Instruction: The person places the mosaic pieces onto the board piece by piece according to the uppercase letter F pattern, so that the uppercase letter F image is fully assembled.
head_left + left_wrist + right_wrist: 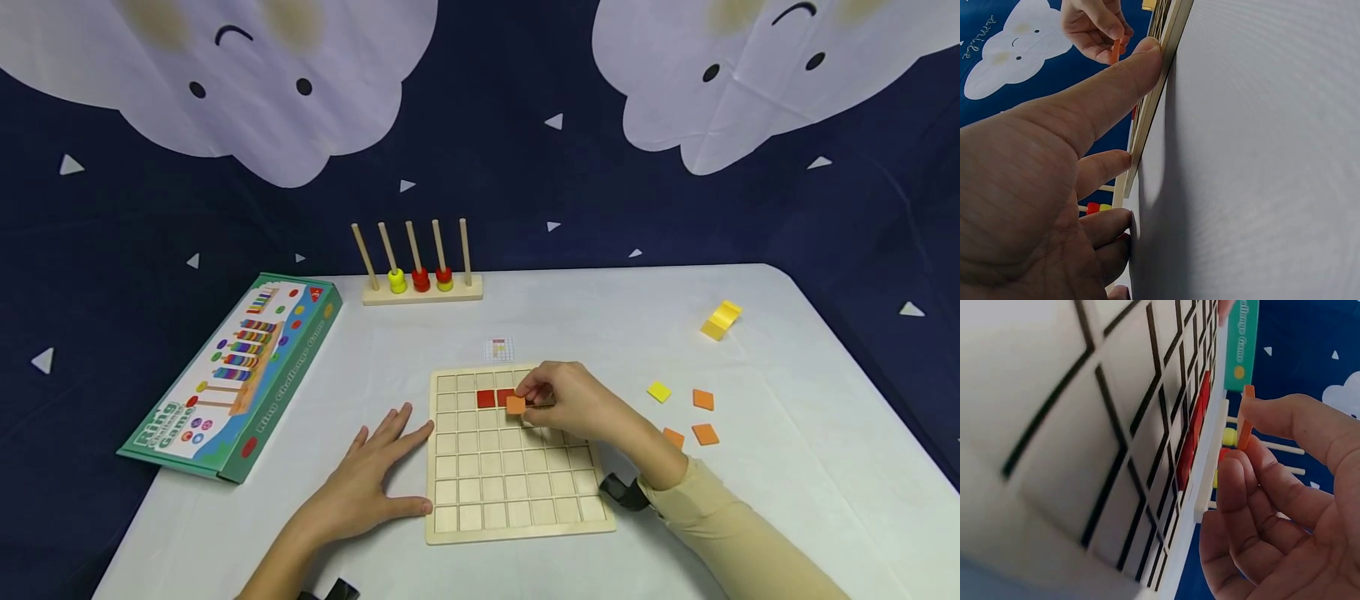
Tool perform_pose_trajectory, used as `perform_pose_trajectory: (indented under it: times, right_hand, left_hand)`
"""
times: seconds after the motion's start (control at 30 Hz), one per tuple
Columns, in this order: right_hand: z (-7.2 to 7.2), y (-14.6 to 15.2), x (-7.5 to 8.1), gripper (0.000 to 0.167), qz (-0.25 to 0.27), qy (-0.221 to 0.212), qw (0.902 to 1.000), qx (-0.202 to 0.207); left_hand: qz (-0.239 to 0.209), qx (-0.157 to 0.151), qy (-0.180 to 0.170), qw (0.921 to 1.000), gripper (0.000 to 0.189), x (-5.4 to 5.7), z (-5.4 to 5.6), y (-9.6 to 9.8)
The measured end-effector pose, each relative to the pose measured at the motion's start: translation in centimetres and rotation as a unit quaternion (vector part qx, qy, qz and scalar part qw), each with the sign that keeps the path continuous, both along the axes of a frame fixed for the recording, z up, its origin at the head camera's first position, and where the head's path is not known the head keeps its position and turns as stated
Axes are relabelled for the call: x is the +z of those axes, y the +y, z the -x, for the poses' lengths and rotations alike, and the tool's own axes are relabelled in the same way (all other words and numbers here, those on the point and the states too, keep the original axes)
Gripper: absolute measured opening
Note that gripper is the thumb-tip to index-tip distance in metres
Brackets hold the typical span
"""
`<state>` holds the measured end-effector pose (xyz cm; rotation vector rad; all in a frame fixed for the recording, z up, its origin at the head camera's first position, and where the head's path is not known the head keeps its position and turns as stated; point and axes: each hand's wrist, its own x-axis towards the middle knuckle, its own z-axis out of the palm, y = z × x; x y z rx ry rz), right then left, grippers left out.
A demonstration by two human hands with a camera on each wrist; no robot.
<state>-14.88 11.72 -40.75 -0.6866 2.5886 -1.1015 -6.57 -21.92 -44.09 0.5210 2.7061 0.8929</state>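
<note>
My right hand (573, 402) pinches an orange square tile (515, 405) between thumb and fingers, held over the upper part of a wooden grid board (480, 533). In the right wrist view the orange tile (1247, 417) stands on edge between the fingertips, raised off the board. Two red tiles (486, 398) lie side by side in the second row of cells, one partly hidden by the right hand. My left hand (360, 483) lies spread at the board's left edge, its thumb and index fingertip right at the frame. The left wrist view shows the left thumb (1129, 72) against the board's side.
Right of the board lie several loose orange tiles (705, 434) and a yellow tile (659, 392). A yellow curved block (722, 320) sits farther back. Behind the board are a small pattern card (499, 348) and a peg stand (423, 293) with rings. A green game box (232, 375) lies left.
</note>
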Motion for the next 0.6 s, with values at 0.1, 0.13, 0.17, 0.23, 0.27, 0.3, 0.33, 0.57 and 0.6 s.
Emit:
perform_pose_trajectory:
  times: [0.1, 0.13, 0.17, 0.23, 0.27, 0.3, 0.33, 0.57, 0.6]
  right_hand:
    - [0.0, -0.3, -0.1, 0.02, 0.004, 0.0, 1.0, 0.005]
    - [0.0, -0.4, -0.2, 0.019, 0.005, 0.0, 1.0, 0.007]
    - [0.1, -0.5, -0.2, 0.019, 0.006, -0.001, 0.9999, 0.009]
    - [0.0, -0.8, -0.3, 0.018, 0.004, -0.003, 0.9999, 0.013]
    - [0.0, -0.9, -0.4, 0.018, 0.003, -0.005, 0.9999, 0.015]
    - [0.0, -1.1, -0.4, 0.018, 0.001, -0.007, 0.9999, 0.015]
    - [-0.1, -1.2, -0.4, 0.019, -0.001, -0.009, 0.9998, 0.017]
    - [-0.1, -2.6, -0.7, 0.018, -0.019, 0.009, 0.9994, 0.026]
    - [0.0, -2.8, -0.7, 0.018, -0.022, 0.011, 0.9993, 0.026]
  left_hand:
    - [0.001, -0.002, 0.001, 1.0, 0.1, 0.0, 0.1, 0.1]
    - [0.002, -0.002, 0.001, 1.0, 0.1, 0.0, 0.1, 0.1]
    - [0.002, -0.002, 0.001, 1.0, 0.1, 0.0, 0.1, 0.2]
    - [0.004, -0.003, 0.002, 1.0, 0.1, 0.0, 0.2, 0.3]
    - [0.004, -0.003, 0.001, 1.0, 0.1, 0.0, 0.2, 0.3]
    - [0.005, -0.004, 0.001, 1.0, 0.1, 0.0, 0.2, 0.3]
    - [0.006, -0.004, 0.001, 1.0, 0.101, 0.0, 0.3, 0.4]
    - [0.008, -0.001, -0.002, 1.0, 0.101, 0.1, 0.1, 0.2]
    - [0.007, 0.0, -0.003, 1.0, 0.101, 0.1, 0.1, 0.2]
